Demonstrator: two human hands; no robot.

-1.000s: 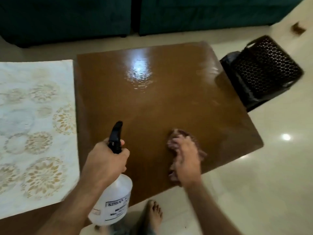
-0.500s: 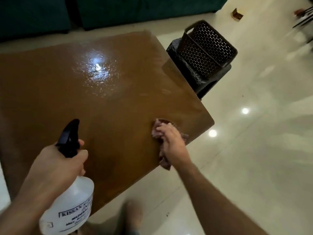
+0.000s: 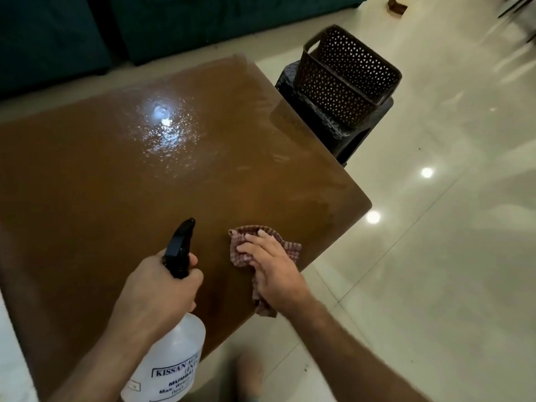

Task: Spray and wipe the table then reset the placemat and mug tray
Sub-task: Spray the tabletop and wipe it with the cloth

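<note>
The brown glossy table (image 3: 116, 192) fills the left and middle of the head view, with wet spray droplets shining near its far middle. My left hand (image 3: 156, 291) grips the neck of a clear spray bottle (image 3: 171, 361) with a black trigger head, held over the table's near edge. My right hand (image 3: 272, 271) presses a reddish checked cloth (image 3: 290, 248) flat on the table near its front right corner; part of the cloth hangs over the edge. The placemat shows only as a pale sliver (image 3: 11, 358) at the far left. The mug tray is out of view.
A dark perforated basket (image 3: 348, 76) sits on a dark stool (image 3: 342, 126) just beyond the table's right side. A dark green sofa (image 3: 174, 21) runs along the back. Glossy cream floor tiles (image 3: 435, 256) lie to the right. My bare foot (image 3: 249, 375) shows below the table edge.
The view has swung to the right, so the placemat has slid almost out of frame. My right hand with the cloth has kept moving near the front right corner. The bottle stays gripped.
</note>
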